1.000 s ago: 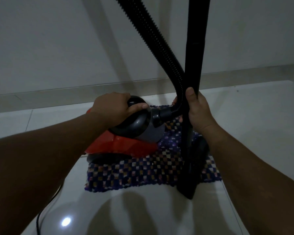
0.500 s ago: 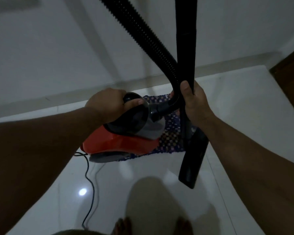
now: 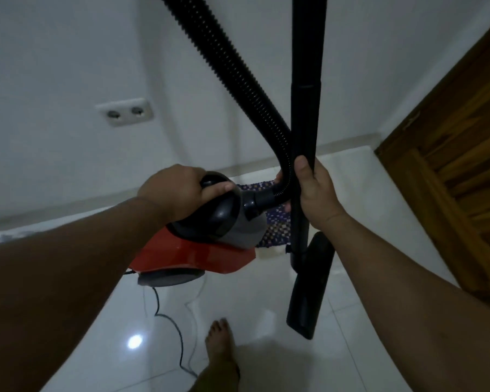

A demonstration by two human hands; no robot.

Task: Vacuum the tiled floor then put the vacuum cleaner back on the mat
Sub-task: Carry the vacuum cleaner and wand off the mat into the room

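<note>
Above the glossy white tiled floor (image 3: 351, 321), my left hand (image 3: 178, 190) is clenching the red-and-black canister vacuum cleaner (image 3: 210, 239), my right hand (image 3: 313, 190) is clamping its black rigid wand (image 3: 306, 108); the trailing black power cord (image 3: 170, 323) is risking snagging my bare foot (image 3: 219, 343).

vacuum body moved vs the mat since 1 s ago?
Yes. The vacuum, gripped by the left hand, has come off the mat toward the person; it covered the mat's left part before, and now mostly overhangs bare tile.
</note>
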